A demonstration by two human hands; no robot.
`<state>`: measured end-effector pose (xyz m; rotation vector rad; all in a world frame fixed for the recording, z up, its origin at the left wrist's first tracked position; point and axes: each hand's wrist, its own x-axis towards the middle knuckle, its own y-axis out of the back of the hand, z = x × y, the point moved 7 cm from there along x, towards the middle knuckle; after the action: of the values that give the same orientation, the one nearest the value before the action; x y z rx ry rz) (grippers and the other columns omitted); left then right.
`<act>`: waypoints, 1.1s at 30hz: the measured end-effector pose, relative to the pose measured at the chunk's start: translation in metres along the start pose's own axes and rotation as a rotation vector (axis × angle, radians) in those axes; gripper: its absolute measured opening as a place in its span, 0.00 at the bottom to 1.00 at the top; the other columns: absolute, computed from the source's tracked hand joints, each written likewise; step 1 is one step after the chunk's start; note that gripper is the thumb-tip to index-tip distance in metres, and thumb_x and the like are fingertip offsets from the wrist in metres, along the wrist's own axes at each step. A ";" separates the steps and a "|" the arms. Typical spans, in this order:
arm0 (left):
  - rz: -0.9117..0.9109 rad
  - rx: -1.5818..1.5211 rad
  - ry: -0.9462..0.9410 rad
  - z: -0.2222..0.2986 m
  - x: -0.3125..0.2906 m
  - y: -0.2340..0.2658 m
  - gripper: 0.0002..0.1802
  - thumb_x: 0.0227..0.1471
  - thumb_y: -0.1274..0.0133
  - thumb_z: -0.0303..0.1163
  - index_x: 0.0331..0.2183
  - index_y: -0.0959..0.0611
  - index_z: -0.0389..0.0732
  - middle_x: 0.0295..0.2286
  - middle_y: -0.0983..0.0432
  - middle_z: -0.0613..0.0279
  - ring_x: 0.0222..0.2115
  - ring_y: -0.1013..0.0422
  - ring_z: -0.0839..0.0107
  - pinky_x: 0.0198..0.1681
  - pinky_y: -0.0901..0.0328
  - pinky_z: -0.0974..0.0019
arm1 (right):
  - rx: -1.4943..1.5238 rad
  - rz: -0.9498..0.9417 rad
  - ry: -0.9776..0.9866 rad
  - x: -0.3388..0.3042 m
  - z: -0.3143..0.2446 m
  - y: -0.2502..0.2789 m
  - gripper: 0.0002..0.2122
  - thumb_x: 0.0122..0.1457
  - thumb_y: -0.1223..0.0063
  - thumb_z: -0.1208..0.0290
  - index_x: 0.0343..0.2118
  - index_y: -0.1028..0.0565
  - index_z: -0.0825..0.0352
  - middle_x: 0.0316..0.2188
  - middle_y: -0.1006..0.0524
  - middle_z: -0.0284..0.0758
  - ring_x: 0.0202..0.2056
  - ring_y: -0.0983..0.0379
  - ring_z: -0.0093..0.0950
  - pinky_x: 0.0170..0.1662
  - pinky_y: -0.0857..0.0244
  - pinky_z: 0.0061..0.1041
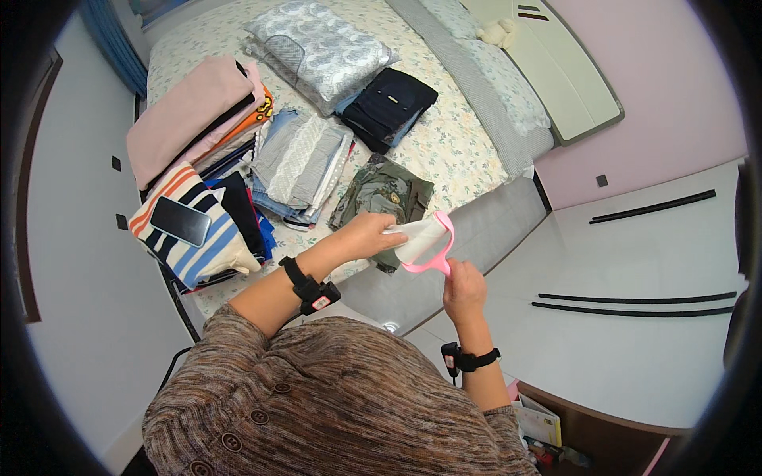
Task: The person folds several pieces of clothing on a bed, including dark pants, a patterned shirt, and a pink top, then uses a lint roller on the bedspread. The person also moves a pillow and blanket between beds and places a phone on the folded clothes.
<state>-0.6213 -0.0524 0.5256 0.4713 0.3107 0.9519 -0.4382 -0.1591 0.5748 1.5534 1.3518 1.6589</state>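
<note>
My right hand (464,287) grips the handle of a pink lint roller (432,240) and holds it upright in front of me. The fingers of my left hand (367,235) pinch the white sheet (414,237) on the roller's drum. Both wrists carry black bands. Just beyond the roller lies a folded olive-green garment (381,193) on the floral bedspread (452,143).
Stacks of folded clothes (298,163) cover the bed, with a pink pile (186,115) and a striped piece (194,238) with a black phone (181,220) on it at left. A dark folded garment (389,105) and pillow (317,47) lie farther back. A white desk (635,317) stands at right.
</note>
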 end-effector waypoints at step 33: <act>1.097 -1.120 0.815 -0.276 -0.077 -0.119 0.10 0.53 0.59 0.26 0.38 0.27 0.38 0.30 0.27 0.56 0.31 0.29 0.63 0.30 0.32 0.62 | 0.454 -0.740 -0.364 -0.108 0.298 -0.159 0.13 0.54 0.47 0.70 0.43 0.29 0.65 0.29 0.24 0.46 0.31 0.27 0.46 0.32 0.34 0.39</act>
<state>-0.7049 -0.1075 0.2320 -0.9326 0.1739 2.1629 -0.1758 -0.0947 0.3448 1.2442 1.8590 0.6226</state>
